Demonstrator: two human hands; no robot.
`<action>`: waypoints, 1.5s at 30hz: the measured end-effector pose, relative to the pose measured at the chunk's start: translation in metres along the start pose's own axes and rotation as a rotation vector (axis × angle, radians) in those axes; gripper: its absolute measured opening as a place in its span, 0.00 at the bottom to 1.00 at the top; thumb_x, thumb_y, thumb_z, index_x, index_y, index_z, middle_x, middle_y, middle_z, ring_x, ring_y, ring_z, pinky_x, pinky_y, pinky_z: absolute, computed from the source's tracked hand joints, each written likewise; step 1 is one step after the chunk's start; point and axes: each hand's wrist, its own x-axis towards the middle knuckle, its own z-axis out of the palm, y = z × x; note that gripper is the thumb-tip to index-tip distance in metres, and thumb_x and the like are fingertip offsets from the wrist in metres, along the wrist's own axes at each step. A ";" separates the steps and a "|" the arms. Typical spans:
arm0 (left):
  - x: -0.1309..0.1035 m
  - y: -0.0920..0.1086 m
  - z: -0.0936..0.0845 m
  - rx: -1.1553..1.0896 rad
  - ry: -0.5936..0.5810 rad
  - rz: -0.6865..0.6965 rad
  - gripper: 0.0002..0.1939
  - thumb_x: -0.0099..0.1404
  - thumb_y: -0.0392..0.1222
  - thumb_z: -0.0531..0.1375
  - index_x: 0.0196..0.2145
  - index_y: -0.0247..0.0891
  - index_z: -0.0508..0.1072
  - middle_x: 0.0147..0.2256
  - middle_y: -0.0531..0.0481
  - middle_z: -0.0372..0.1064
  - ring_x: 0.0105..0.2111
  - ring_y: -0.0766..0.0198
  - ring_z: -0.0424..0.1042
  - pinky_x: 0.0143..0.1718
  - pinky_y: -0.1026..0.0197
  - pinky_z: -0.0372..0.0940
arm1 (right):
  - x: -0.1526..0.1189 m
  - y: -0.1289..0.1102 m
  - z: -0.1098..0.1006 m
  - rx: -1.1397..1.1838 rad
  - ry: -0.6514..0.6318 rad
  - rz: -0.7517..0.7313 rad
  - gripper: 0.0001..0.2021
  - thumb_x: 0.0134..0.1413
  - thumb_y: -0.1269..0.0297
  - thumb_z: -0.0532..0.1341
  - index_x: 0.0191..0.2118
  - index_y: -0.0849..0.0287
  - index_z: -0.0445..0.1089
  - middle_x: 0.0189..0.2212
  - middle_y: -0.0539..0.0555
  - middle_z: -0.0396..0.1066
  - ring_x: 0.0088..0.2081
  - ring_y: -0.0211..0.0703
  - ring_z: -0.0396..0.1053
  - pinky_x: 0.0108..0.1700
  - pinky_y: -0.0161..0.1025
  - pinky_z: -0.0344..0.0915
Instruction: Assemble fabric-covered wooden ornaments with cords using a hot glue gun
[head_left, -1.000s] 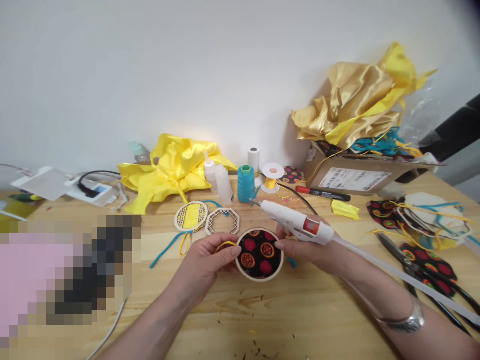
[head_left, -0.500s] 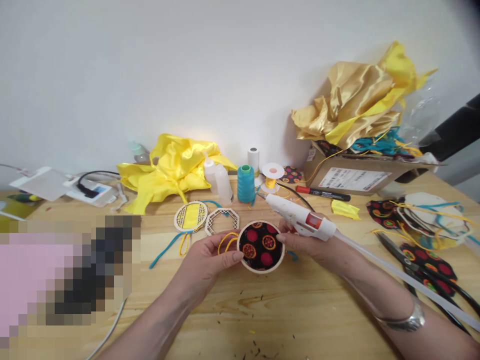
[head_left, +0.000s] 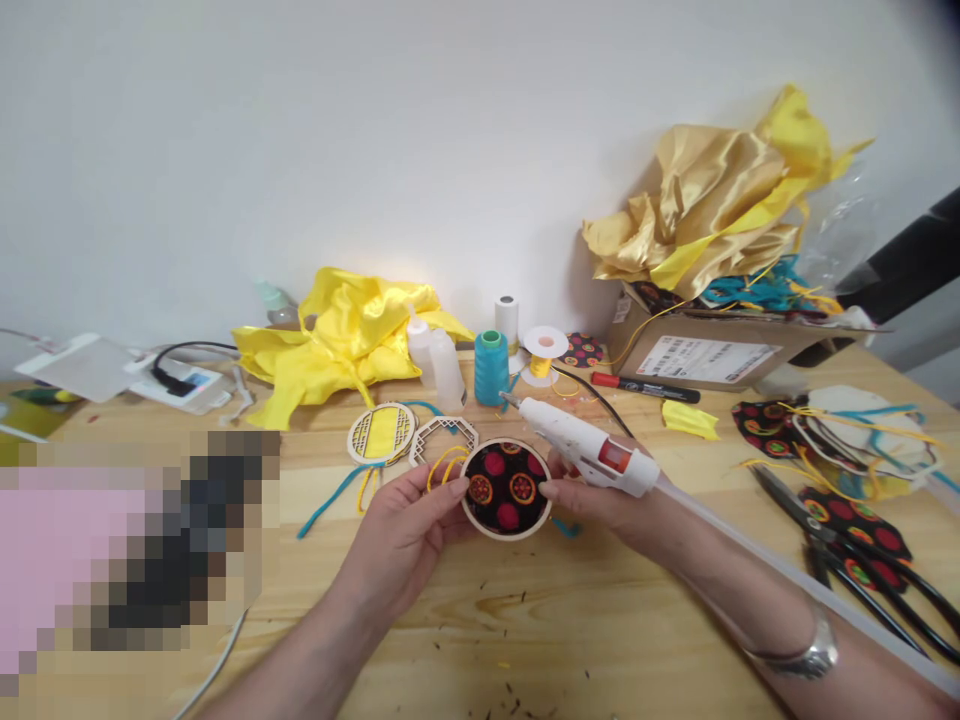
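Between both hands is a round wooden hoop [head_left: 507, 490] filled with black fabric patterned in red and orange circles. My left hand [head_left: 412, 520] pinches its left edge, thumb on top and fingers underneath. On the right edge my right hand [head_left: 600, 505] holds it with the thumb at the rim. A white glue gun [head_left: 585, 440] lies over the right hand, its nozzle pointing up and left; whether the hidden fingers grip it, I cannot tell. Yellow cord loops [head_left: 448, 464] stick out at the hoop's left, and a teal cord end [head_left: 566, 527] at its right.
Behind the hands stand a teal thread cone [head_left: 491, 370], white bottles [head_left: 448, 368] and a yellow thread spool [head_left: 541, 366]. Two lattice frames [head_left: 381, 433] lie left. At right are a cardboard box [head_left: 705, 350], a marker [head_left: 645, 387] and black-handled scissors [head_left: 817, 530].
Both hands have moved slightly left with the hoop. The glue gun has shifted left and slightly down with the right hand.
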 end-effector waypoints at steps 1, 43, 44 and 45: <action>0.000 0.000 0.001 0.002 0.012 0.029 0.10 0.53 0.37 0.67 0.35 0.33 0.76 0.30 0.47 0.76 0.29 0.63 0.73 0.36 0.58 0.70 | 0.000 -0.001 0.000 -0.006 -0.009 0.005 0.12 0.47 0.57 0.66 0.27 0.60 0.67 0.22 0.48 0.65 0.25 0.35 0.61 0.27 0.33 0.58; -0.004 -0.006 -0.002 0.319 -0.039 -0.017 0.10 0.49 0.41 0.69 0.30 0.36 0.77 0.27 0.50 0.76 0.26 0.66 0.72 0.29 0.67 0.65 | -0.008 -0.022 0.001 -0.054 -0.091 -0.014 0.05 0.43 0.67 0.65 0.24 0.60 0.67 0.20 0.47 0.66 0.23 0.34 0.63 0.25 0.32 0.59; -0.003 -0.006 -0.003 0.301 -0.049 -0.029 0.10 0.51 0.42 0.69 0.31 0.36 0.77 0.28 0.49 0.77 0.27 0.66 0.72 0.30 0.66 0.65 | -0.008 -0.022 0.001 -0.054 -0.080 -0.007 0.06 0.43 0.67 0.65 0.24 0.60 0.67 0.20 0.47 0.66 0.23 0.34 0.62 0.24 0.32 0.59; -0.003 -0.007 -0.004 0.280 -0.059 -0.042 0.11 0.52 0.42 0.69 0.33 0.36 0.77 0.30 0.48 0.77 0.29 0.65 0.73 0.31 0.66 0.66 | -0.008 -0.022 0.002 -0.053 -0.072 -0.003 0.06 0.43 0.66 0.65 0.24 0.60 0.67 0.19 0.47 0.66 0.23 0.34 0.62 0.24 0.32 0.59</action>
